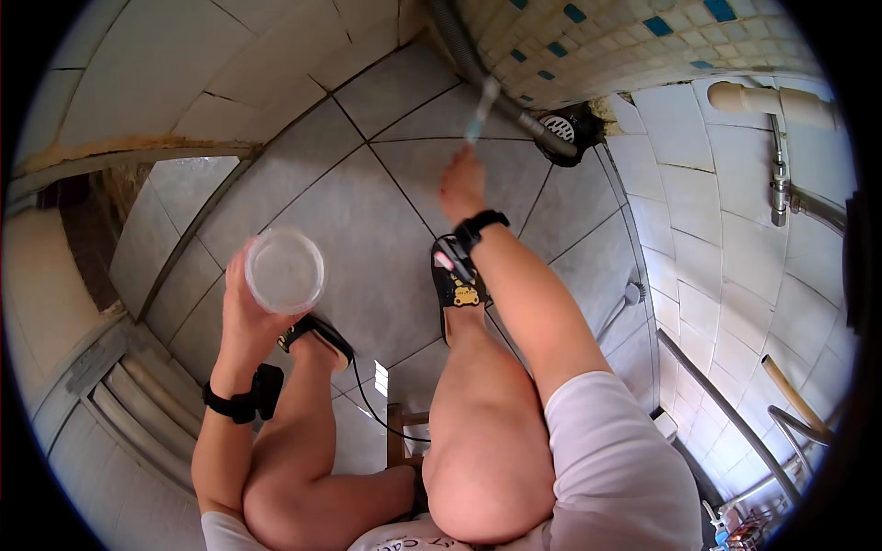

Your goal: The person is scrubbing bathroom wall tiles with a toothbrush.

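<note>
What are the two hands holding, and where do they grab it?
The left hand grips a clear round plastic container around its side. The right hand holds a thin, blurred brush-like stick by its lower end.

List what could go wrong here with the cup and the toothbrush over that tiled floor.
1. The left hand grips the clear plastic cup from one side only; it might slip and drop onto the tiled floor.
2. The right hand holds the toothbrush out near the floor drain; if dropped, it could land there.
</note>
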Demonstrator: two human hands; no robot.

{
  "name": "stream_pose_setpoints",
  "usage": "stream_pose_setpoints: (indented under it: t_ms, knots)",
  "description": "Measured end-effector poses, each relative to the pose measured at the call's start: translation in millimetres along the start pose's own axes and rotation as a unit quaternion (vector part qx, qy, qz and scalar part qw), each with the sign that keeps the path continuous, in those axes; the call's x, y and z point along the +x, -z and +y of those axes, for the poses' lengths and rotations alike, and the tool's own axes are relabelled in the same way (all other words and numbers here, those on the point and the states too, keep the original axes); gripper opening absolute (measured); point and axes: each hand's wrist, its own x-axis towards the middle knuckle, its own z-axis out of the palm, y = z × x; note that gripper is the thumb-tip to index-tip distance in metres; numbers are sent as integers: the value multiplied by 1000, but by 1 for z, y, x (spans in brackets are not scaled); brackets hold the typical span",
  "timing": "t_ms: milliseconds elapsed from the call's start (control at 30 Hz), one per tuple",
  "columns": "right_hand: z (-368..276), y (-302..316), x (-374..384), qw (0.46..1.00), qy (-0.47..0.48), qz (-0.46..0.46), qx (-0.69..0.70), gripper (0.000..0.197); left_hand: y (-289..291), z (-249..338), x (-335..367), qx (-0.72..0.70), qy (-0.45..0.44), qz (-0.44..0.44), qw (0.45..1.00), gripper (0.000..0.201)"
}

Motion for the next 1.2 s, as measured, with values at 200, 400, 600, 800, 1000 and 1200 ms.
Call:
stream_pose_setpoints:
  t_ms: [200,400,600,800,1000,1200]
  knots:
    - [-3,31,-8,990,-9,112,-81,35,2,-3,-6,-31,2,6,1000,82]
    - [-14,-109,-14,996,33,-48,71,30,4,0,-2,10,13,-21,1000,85]
    - [-38,-156,-7,967,133,-187,-107,33,7,4,-4,22,6,-15,1000,84]
    - [-15,-35,17,897,265,85,-343,39,6,6,-2,-31,25,13,999,78]
    - [-8,131,32,926,122,81,-348,41,3,9,-1,-10,9,3,1000,76]
    - [-60,201,20,979,-67,171,-89,21,-1,11,-1,-16,11,2,1000,78]
